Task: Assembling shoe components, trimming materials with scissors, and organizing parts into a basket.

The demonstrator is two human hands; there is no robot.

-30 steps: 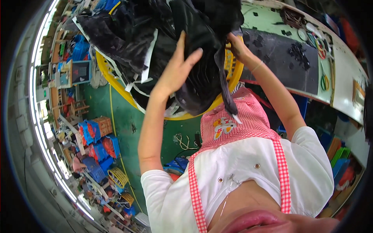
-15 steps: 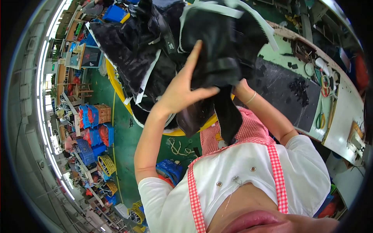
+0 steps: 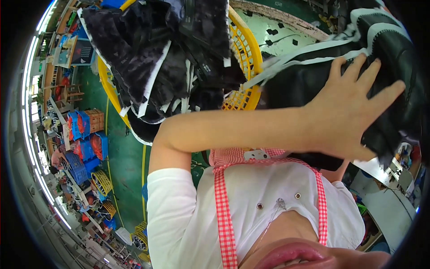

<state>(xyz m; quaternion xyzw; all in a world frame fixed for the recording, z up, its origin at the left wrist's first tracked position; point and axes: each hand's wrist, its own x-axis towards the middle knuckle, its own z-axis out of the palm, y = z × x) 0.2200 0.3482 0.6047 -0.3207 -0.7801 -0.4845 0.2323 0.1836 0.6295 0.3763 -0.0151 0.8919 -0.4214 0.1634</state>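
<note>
My left arm reaches across my body to the right, and my left hand lies over a bundle of black leather-like pieces with white edge strips. Its fingers are spread wide against the black surface. The bundle covers my right hand; only a bit of my right arm shows below it, so I cannot see how those fingers are set. To the left, a yellow plastic basket holds a pile of black plush and leather-like pieces with white strips along their edges.
A pale green worktop with small black scraps runs behind the basket and bundle. Green floor lies to the left, with blue crates and yellow baskets farther off. A white table surface stands at the lower right.
The black bundle has moved right, from above the basket to over the worktop. My left hand has swung right with it, and my right hand has gone out of sight beneath it.
</note>
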